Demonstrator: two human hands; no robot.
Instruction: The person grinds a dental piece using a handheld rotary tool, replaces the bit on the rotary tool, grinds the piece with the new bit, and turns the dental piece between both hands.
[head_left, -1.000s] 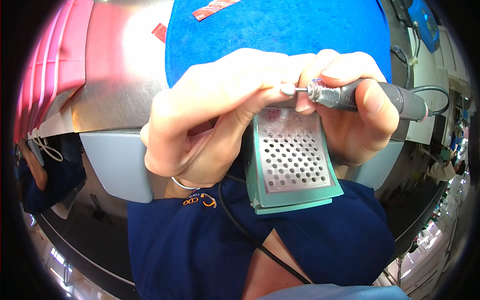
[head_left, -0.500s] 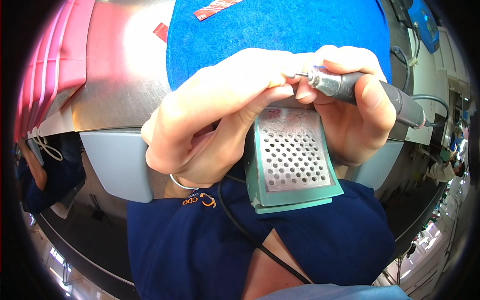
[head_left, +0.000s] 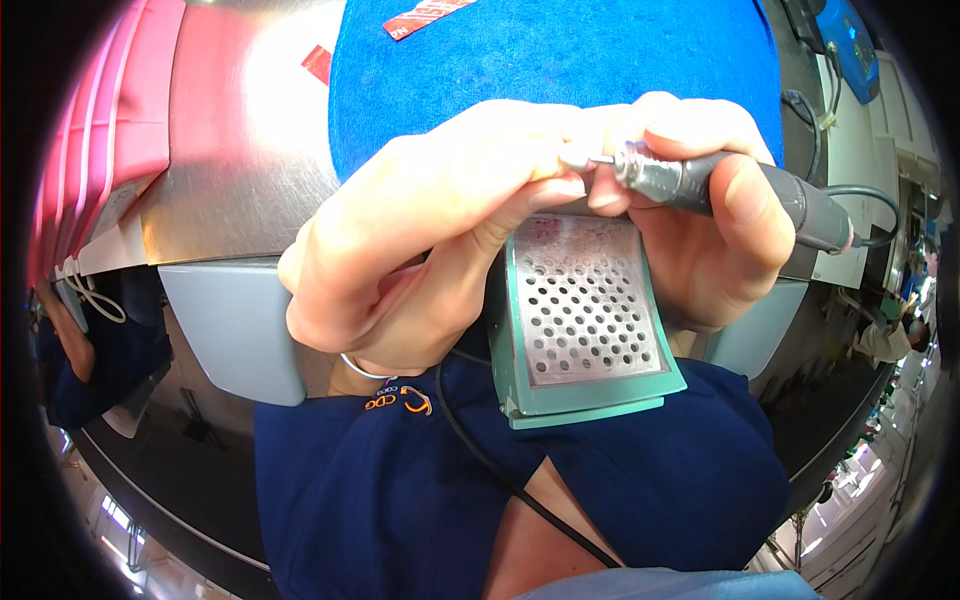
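My right hand (head_left: 730, 210) is closed round a dark rotary handpiece (head_left: 740, 185) with a metal nose and a thin bit at its tip. A cable leaves the handpiece's back end. My left hand (head_left: 420, 220) is pinched at its fingertips, right by the bit; whatever those fingers hold is too small and hidden to make out. Both hands meet above a green-framed extraction head (head_left: 590, 300) with a perforated metal plate. A pale ring or bracelet (head_left: 362, 367) shows at my left wrist.
Beyond my hands lies a blue cloth (head_left: 560, 60), with red-and-white strips (head_left: 425, 18) on and beside it. A pink bin (head_left: 110, 130) stands at left on the steel bench (head_left: 235, 170). Grey armrests (head_left: 235, 330) flank me. A blue device (head_left: 848, 50) is at far right; another person (head_left: 100, 340) sits at left.
The handpiece's tip has shifted slightly, and a pale rounded end now shows beside the bit at my left fingertips. Both hands otherwise keep nearly the same place.
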